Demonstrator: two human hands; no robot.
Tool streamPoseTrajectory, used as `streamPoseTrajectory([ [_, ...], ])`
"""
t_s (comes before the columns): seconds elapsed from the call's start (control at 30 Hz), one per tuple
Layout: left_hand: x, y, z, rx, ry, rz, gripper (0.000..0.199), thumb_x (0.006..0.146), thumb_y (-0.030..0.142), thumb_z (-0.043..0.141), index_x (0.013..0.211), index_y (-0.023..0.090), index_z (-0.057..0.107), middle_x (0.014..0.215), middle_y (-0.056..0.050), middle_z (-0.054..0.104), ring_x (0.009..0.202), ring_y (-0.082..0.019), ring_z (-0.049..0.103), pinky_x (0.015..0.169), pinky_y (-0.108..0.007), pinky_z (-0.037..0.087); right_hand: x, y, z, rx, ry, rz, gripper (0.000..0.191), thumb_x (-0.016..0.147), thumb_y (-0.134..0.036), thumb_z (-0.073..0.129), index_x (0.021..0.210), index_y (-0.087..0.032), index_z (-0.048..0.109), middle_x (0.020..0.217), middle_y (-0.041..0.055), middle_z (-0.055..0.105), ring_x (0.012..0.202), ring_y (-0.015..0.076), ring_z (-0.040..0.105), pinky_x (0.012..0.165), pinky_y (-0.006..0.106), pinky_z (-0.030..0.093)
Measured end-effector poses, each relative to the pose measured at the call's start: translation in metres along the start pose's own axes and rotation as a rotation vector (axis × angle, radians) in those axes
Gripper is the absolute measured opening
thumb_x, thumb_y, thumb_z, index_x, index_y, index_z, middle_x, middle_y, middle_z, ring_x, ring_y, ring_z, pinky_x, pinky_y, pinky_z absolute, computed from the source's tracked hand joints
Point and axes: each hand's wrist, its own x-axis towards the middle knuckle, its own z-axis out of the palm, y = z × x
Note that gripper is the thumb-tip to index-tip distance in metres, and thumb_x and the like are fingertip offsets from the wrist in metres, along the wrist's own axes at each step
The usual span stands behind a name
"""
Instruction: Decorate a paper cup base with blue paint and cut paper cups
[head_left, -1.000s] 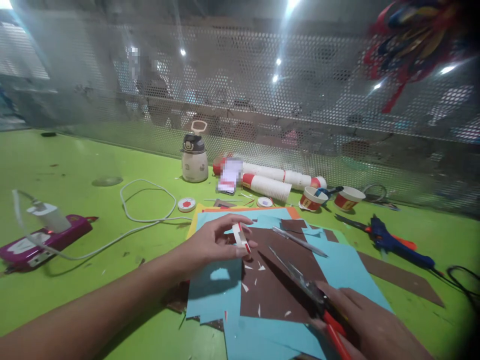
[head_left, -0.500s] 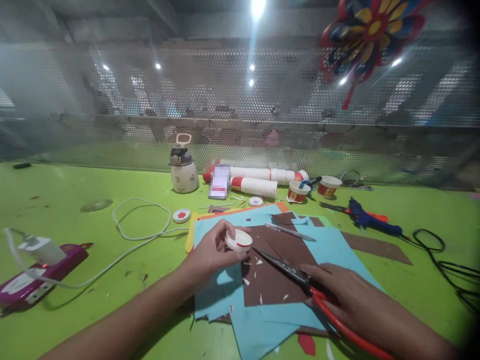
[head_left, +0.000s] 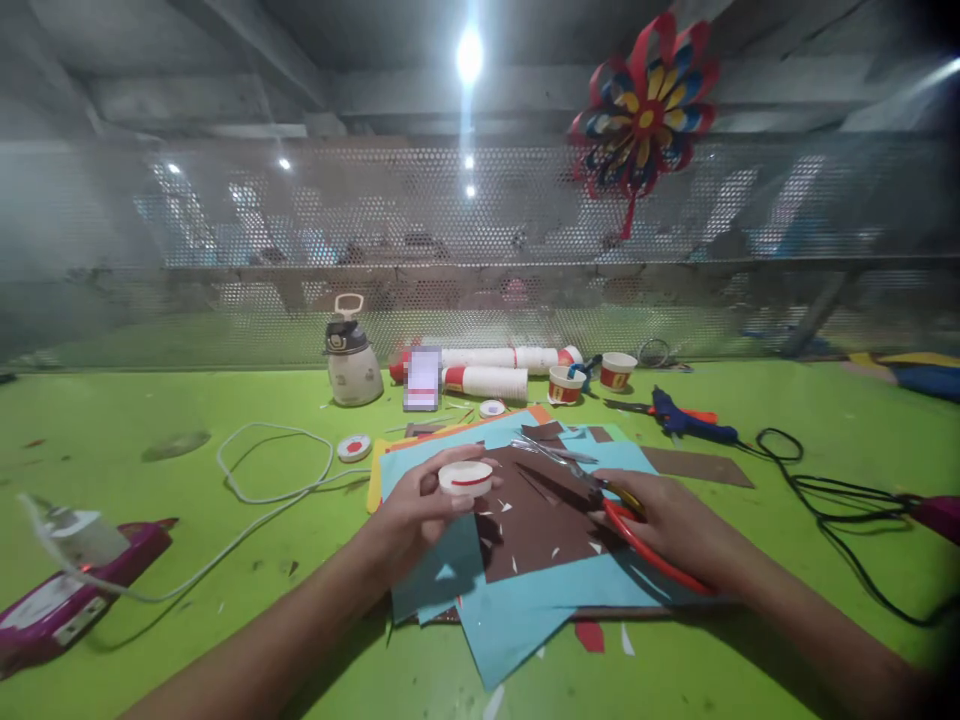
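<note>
Stretching across the whole lower view, the bright green tabletop is cut off at the bottom and both sides, and the perforated metal screen behind it blurs whatever lies beyond. At the table's middle lies a stack of light blue and brown paper sheets, partly covered by both hands and dotted with small white scraps. A white charging cable loops at nine o'clock from the stack towards a magenta phone, which is clipped by the left edge. At twelve o'clock stand a cream flask with a dark lid and a lying row of white and red paper cups; at two o'clock lies a blue glue gun. The right hand is closed around the red-handled scissors, whose blades seem slightly parted, though that is hard to make out. The left hand pinches a small round white piece with a red band between thumb and fingertips, just above the stack's left part.
</note>
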Motion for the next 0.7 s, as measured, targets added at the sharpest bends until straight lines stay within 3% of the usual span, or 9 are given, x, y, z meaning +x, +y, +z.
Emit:
streamPoseTrajectory([
  [0.2,-0.004,0.006,0.003,0.054,-0.051,0.055,0.078,0.057,0.012,0.087,0.129,0.027,0.061,0.134,-0.009,0.062,0.114,-0.026,0.062,0.089,-0.031,0.052,0.002,0.006,0.012,0.068,0.077,0.042,0.034,0.095,-0.035,0.061,0.126,-0.020,0.059,0.124,0.0087,0.063,0.105,0.0228,0.064,0.089,0.046,0.053],
  [0.33,0.000,-0.003,0.001,0.214,-0.051,0.093,0.071,0.064,0.014,0.086,0.127,0.028,0.057,0.131,-0.010,0.062,0.107,-0.025,0.064,0.086,-0.033,0.053,0.000,-0.004,0.007,0.260,0.113,0.054,0.031,0.096,-0.039,0.060,0.119,-0.018,0.062,0.104,0.0041,0.068,0.084,0.0173,0.067,0.076,0.037,0.057],
  [0.43,0.002,-0.009,0.002,0.254,-0.022,0.113,0.072,0.065,0.013,0.085,0.128,0.027,0.052,0.127,-0.010,0.062,0.109,-0.025,0.062,0.090,-0.036,0.052,-0.004,-0.022,-0.002,0.401,0.143,0.081,0.031,0.095,-0.040,0.060,0.115,-0.016,0.061,0.090,0.0010,0.067,0.071,0.0144,0.065,0.067,0.032,0.056],
  [0.57,-0.003,-0.009,0.013,0.409,0.038,0.210,0.075,0.073,0.013,0.080,0.136,0.028,0.043,0.133,-0.010,0.058,0.123,-0.026,0.054,0.106,-0.041,0.043,-0.009,-0.059,-0.021,0.580,0.138,0.046,0.032,0.096,-0.040,0.054,0.117,-0.016,0.058,0.092,0.0042,0.067,0.079,0.0172,0.065,0.070,0.032,0.054],
  [0.67,-0.012,-0.007,0.023,0.595,0.024,0.345,0.070,0.081,0.015,0.073,0.140,0.032,0.038,0.139,-0.008,0.053,0.132,-0.026,0.048,0.113,-0.041,0.036,-0.006,-0.084,-0.033,0.716,0.078,-0.009,0.030,0.098,-0.041,0.052,0.113,-0.015,0.059,0.087,0.0015,0.066,0.076,0.0163,0.066,0.069,0.033,0.056],
  [0.7,-0.014,-0.008,0.025,0.626,0.013,0.368,0.070,0.083,0.015,0.071,0.141,0.034,0.037,0.141,-0.007,0.052,0.133,-0.026,0.046,0.114,-0.041,0.034,-0.004,-0.091,-0.036,0.753,0.066,-0.022,0.031,0.100,-0.040,0.050,0.115,-0.015,0.059,0.094,0.0023,0.067,0.084,0.0184,0.068,0.075,0.036,0.056],
])
